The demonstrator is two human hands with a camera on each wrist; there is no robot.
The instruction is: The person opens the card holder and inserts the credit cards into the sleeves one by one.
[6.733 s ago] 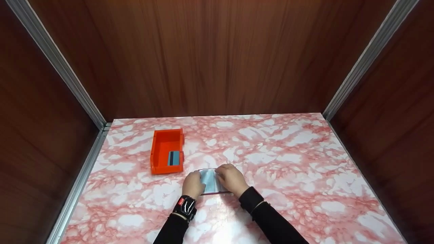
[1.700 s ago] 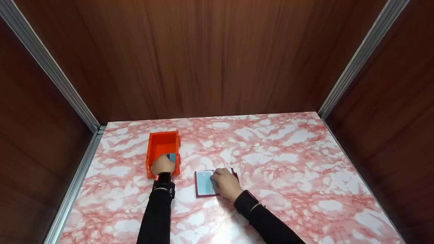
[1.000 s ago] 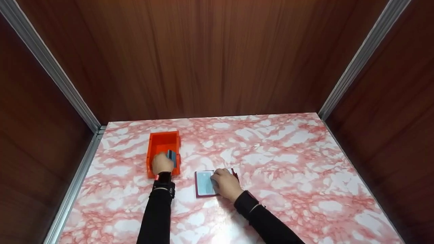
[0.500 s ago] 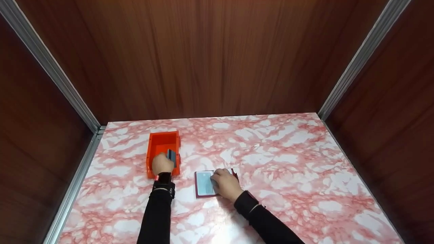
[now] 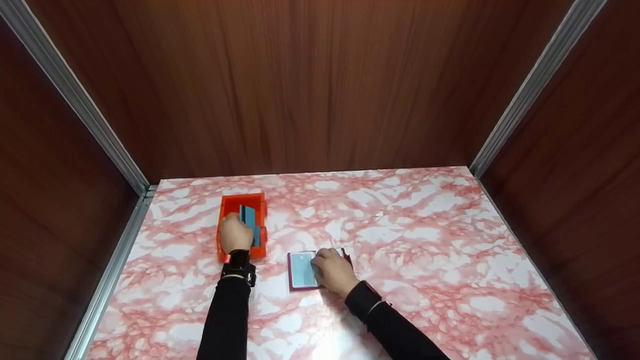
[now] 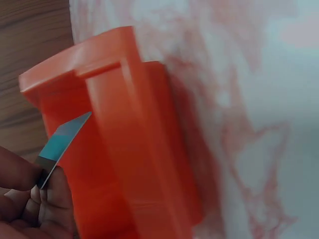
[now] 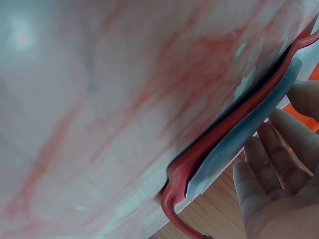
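Head view: left hand (image 5: pixel 236 234) over orange bin (image 5: pixel 258 252), fingers (image 6: pixel 17 172) tight on card (image 5: pixel 248 215) (right hand (image 5: pixel 335 271) curled on booklet (image 5: pixel 302 272)).

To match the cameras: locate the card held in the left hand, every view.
Head: card left of centre, below mid-height, against the orange box.
Left wrist: left side, just below mid-height, pinched by the left hand.
Right wrist: not visible.
Shared landmark: marbled tabletop.

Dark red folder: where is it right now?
In the head view, the dark red folder lies open on the table, partly under the right hand, right of the orange bin.
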